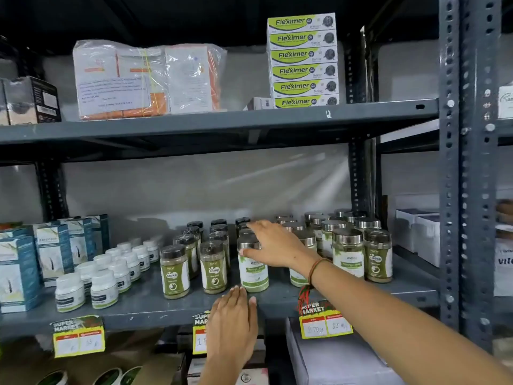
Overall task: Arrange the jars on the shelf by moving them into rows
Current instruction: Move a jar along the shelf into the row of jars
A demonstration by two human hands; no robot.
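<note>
Jars of green powder stand on the grey middle shelf (277, 301). Two rows of black-lidded jars (213, 269) run back from the front at centre. A silver-lidded jar (254, 275) with a white and green label heads a third row. My right hand (273, 245) reaches across from the right, its palm over this jar's lid and its thumb against the lid's left side, fingers stretched over the lids behind. My left hand (233, 326) lies flat at the shelf's front edge just below that jar, fingers together, holding nothing. More silver-lidded jars (348, 252) cluster at the right.
Small white bottles (104, 289) stand in rows left of the jars, and blue cartons (52, 254) beyond them. Yellow price tags (79, 339) hang on the shelf edge. The upper shelf holds wrapped packs (147, 79) and stacked green boxes (304, 62). A steel upright (466, 190) stands at right.
</note>
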